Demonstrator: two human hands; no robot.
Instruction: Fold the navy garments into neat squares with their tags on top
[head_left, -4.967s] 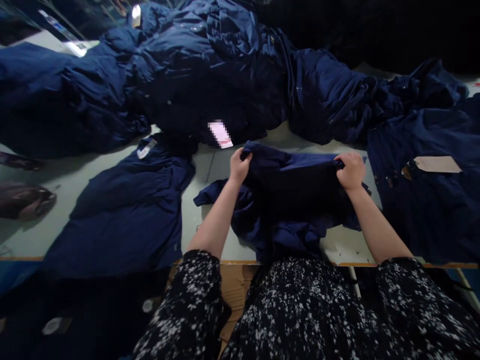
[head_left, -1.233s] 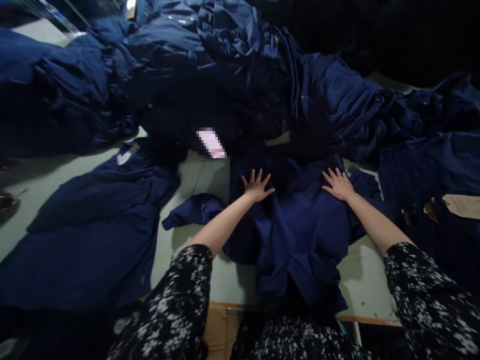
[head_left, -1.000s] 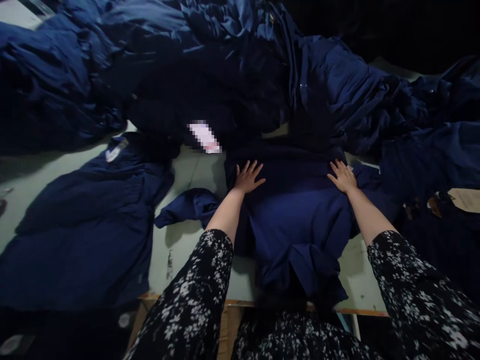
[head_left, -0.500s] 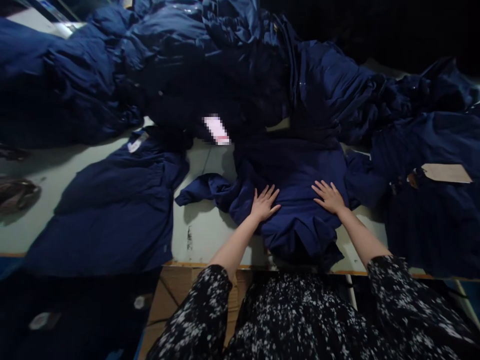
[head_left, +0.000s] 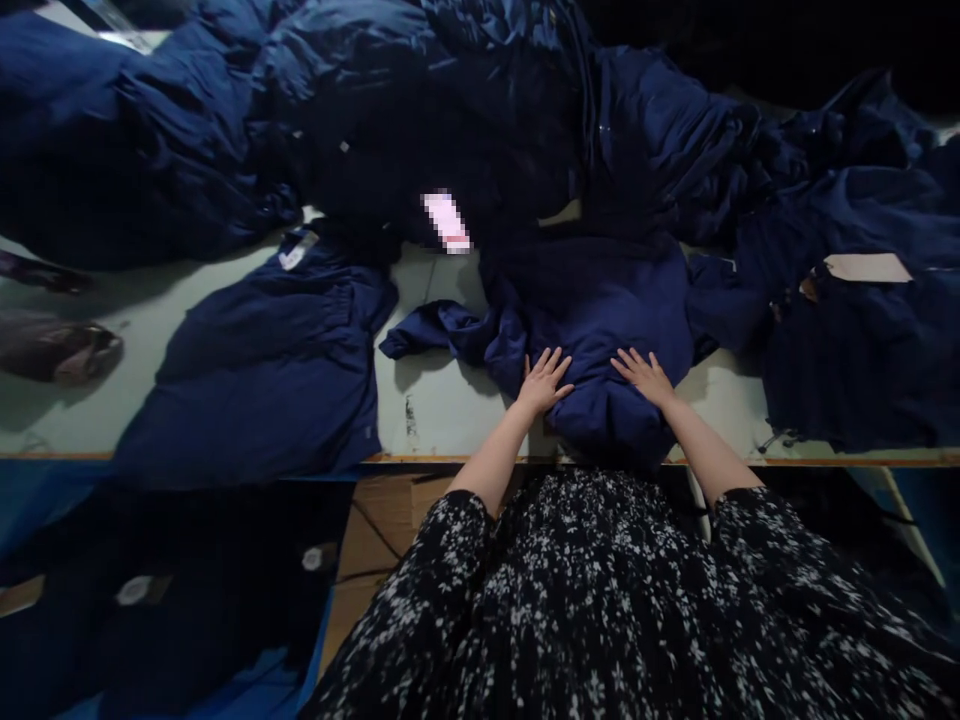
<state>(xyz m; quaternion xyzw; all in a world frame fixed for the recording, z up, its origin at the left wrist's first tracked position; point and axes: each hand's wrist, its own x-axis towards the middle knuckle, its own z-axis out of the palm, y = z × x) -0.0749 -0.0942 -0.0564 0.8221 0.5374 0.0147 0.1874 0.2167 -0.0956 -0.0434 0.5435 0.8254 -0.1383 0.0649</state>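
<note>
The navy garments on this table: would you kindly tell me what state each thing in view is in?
Left hand: open, palm down on the garment.
Right hand: open, palm down on the garment.
Navy garment: bunched, partly smoothed under the hands.
Sleeve: crumpled, stretched sideways on the table.
Flat navy garment: spread out.
Navy heap: crumpled, piled.
Paper tag: lying flat on a dark garment.

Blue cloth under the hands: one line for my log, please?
left hand: flat on navy garment | right hand: same | around: more navy garments, pale table
</note>
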